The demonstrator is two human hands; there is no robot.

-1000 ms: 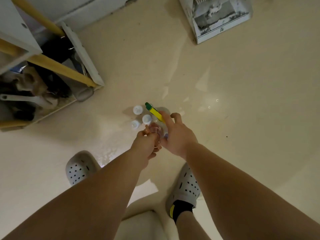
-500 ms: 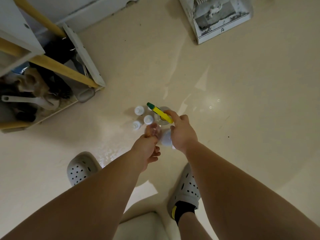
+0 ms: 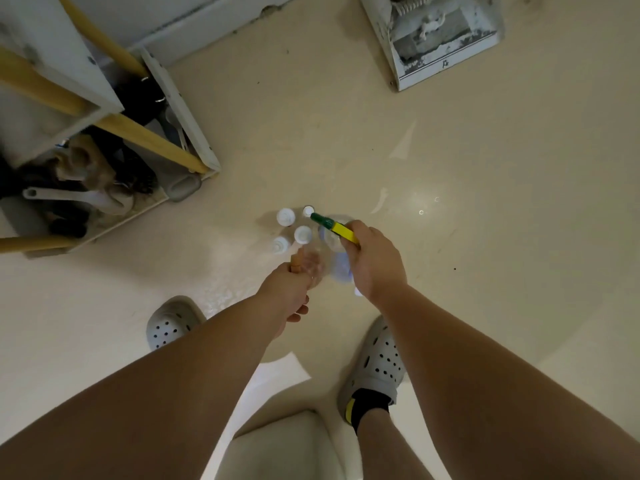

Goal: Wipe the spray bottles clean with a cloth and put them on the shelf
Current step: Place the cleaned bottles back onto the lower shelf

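Several small spray bottles with white caps [image 3: 303, 233] stand close together on the cream floor, with a wider clear one [image 3: 330, 239] beside them. My left hand [image 3: 289, 292] grips a clear spray bottle [image 3: 311, 265] just above that group; motion blurs the bottle. My right hand [image 3: 375, 261] is to its right, fingers curled round a flat yellow wiping pad with a green end [image 3: 334, 228]. A pale bluish blur [image 3: 341, 271] shows between the two hands; what it is I cannot tell. The shelf [image 3: 180, 109], white boards with wooden bars, stands at the left.
The shelf's bottom level holds dark clutter and a white ladle [image 3: 69, 197]. A white framed box [image 3: 446, 43] lies on the floor at the top right. My feet in grey perforated clogs [image 3: 379, 362] stand below the hands, with a white seat edge [image 3: 287, 445] at the bottom.
My right hand has slid right and slightly away from my left hand, taking the yellow pad along. The clear bottle stays in my left hand.
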